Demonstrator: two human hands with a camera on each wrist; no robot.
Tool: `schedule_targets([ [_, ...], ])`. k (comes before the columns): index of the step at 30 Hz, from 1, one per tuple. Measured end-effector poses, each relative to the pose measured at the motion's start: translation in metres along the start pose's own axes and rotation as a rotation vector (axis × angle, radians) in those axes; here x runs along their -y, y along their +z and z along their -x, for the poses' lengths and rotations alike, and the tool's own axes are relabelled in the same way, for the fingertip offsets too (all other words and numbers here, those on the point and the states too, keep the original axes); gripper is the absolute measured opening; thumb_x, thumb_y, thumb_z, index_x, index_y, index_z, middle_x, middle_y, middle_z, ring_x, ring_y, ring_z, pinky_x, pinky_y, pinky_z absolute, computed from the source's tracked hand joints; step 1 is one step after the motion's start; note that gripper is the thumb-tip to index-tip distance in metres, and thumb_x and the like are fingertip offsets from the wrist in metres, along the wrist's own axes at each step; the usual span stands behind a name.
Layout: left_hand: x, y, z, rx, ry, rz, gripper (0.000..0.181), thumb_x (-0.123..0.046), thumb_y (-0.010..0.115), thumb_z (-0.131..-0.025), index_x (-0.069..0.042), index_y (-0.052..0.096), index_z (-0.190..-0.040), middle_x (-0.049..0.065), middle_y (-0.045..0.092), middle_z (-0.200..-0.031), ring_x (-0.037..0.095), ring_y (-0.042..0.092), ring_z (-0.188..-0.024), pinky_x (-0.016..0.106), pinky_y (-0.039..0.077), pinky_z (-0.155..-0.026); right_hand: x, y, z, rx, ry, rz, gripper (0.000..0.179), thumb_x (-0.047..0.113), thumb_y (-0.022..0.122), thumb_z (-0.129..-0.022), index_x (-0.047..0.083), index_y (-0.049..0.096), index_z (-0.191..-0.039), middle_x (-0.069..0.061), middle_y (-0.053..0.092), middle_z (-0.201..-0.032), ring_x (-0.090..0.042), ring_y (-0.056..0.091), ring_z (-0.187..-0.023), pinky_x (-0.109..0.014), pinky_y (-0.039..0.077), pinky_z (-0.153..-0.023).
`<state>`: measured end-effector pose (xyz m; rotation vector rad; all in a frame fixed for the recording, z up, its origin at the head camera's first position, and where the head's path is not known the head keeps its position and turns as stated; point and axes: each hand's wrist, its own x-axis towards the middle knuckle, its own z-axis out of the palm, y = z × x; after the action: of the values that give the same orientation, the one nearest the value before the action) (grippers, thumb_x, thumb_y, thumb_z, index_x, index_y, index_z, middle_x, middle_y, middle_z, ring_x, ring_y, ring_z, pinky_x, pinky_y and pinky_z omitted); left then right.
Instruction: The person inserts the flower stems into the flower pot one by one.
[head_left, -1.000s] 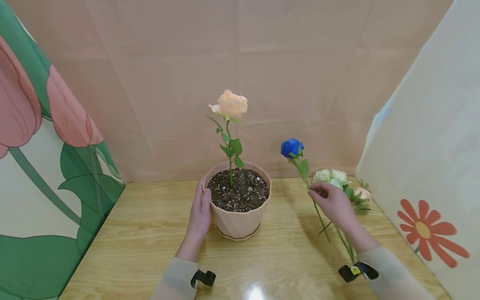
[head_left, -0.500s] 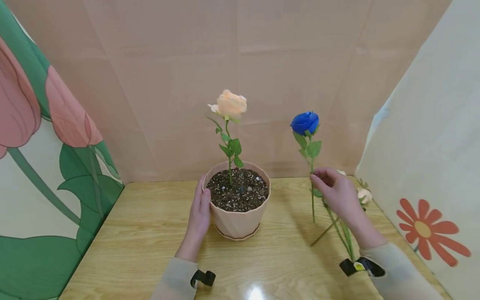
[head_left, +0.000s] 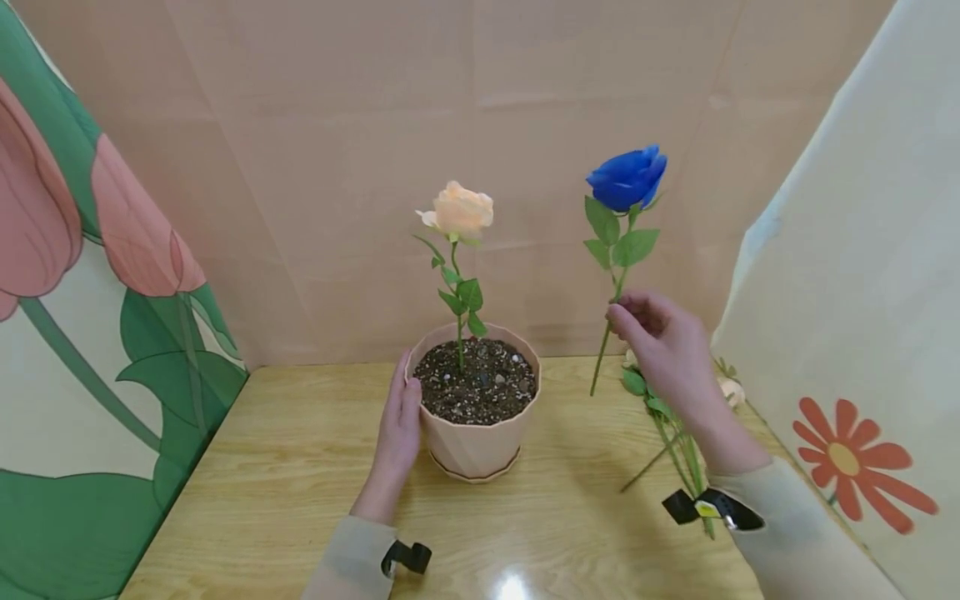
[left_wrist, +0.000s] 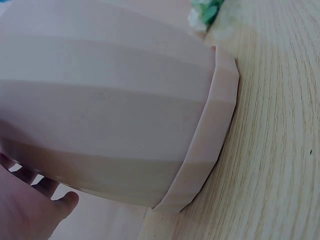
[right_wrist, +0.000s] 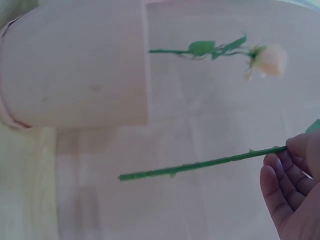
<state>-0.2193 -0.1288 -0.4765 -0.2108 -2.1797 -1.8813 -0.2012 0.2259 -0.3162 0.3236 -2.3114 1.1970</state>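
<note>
We note R hand [head_left: 667, 354] pinching blue rose [head_left: 628, 179] by stem [right_wrist: 210, 163], sl. tilted, above tabletop [head_left: 285, 475], R of pot [head_left: 480, 448]; L hand [head_left: 397, 429] rests vs. pot's L side, fingers extended.

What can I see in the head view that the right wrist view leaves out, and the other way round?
Only the head view shows the blue bloom, the dark soil, the left hand against the pot, and the other flowers lying on the table.

Only the right wrist view makes out small thorn-like nubs along the blue flower's stem.

Both show the right hand pinching that stem, the pot, the upright peach rose and part of the wooden table.
</note>
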Motion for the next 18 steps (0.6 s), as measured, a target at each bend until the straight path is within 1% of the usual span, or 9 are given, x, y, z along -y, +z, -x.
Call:
schedule_targets([
  [4, 0.000, 0.000, 0.000, 0.003, 0.001, -0.006, 0.057, -0.048, 0.032, -0.121, -0.039, 0.023, -0.177, 0.005, 0.021, -0.183, 0.040, 0.024, -0.165, 0.068, 0.018, -0.131, 0.017, 0.005, -0.009, -0.014, -0.040, -0.030, 0.025, 0.030, 0.069, -0.112, 0.007, 0.077, -0.120, -0.008, 0.078, -0.105, -0.013, 0.071, -0.089, -0.016, 0.055, -0.072],
  [8, -0.001, 0.000, 0.000, 0.005, -0.003, -0.006, 0.057, -0.046, 0.032, -0.121, -0.039, 0.023, -0.177, 0.007, 0.020, -0.183, 0.042, 0.024, -0.165, 0.069, 0.019, -0.130, 0.031, 0.016, -0.019, -0.025, -0.097, -0.095, 0.020, 0.020, 0.071, -0.111, 0.001, 0.077, -0.116, -0.011, 0.078, -0.101, -0.012, 0.070, -0.086, -0.015, 0.056, -0.075],
  [10, -0.002, 0.000, 0.000, 0.005, -0.003, -0.005, 0.057, -0.045, 0.032, -0.121, -0.038, 0.023, -0.177, 0.007, 0.020, -0.183, 0.042, 0.024, -0.164, 0.068, 0.019, -0.130, 0.036, 0.022, -0.023, -0.028, -0.116, -0.111, 0.020, 0.019, 0.072, -0.110, 0.000, 0.077, -0.115, -0.011, 0.078, -0.100, -0.013, 0.070, -0.085, -0.015, 0.056, -0.075],
  [14, -0.002, 0.000, 0.000, 0.003, -0.007, -0.002, 0.057, -0.045, 0.032, -0.122, -0.038, 0.024, -0.177, 0.006, 0.021, -0.183, 0.041, 0.024, -0.165, 0.067, 0.019, -0.131, 0.042, 0.036, -0.028, -0.026, -0.125, -0.140, 0.020, 0.019, 0.071, -0.111, 0.000, 0.077, -0.114, -0.011, 0.078, -0.099, -0.019, 0.070, -0.085, -0.017, 0.056, -0.074],
  [16, -0.002, 0.001, 0.000, 0.002, -0.010, 0.001, 0.057, -0.045, 0.031, -0.121, -0.038, 0.024, -0.177, 0.006, 0.020, -0.183, 0.041, 0.024, -0.165, 0.067, 0.018, -0.131, 0.044, 0.044, -0.031, -0.017, -0.124, -0.161, 0.021, 0.019, 0.071, -0.111, -0.001, 0.077, -0.114, -0.011, 0.078, -0.099, -0.025, 0.071, -0.086, -0.018, 0.057, -0.075],
  [18, -0.002, 0.001, 0.000, -0.001, -0.012, 0.002, 0.057, -0.045, 0.032, -0.121, -0.037, 0.024, -0.177, 0.007, 0.020, -0.183, 0.041, 0.024, -0.165, 0.067, 0.018, -0.131, 0.045, 0.052, -0.034, -0.007, -0.122, -0.185, 0.021, 0.018, 0.070, -0.111, -0.002, 0.076, -0.113, -0.012, 0.078, -0.099, -0.025, 0.071, -0.087, -0.019, 0.057, -0.075],
])
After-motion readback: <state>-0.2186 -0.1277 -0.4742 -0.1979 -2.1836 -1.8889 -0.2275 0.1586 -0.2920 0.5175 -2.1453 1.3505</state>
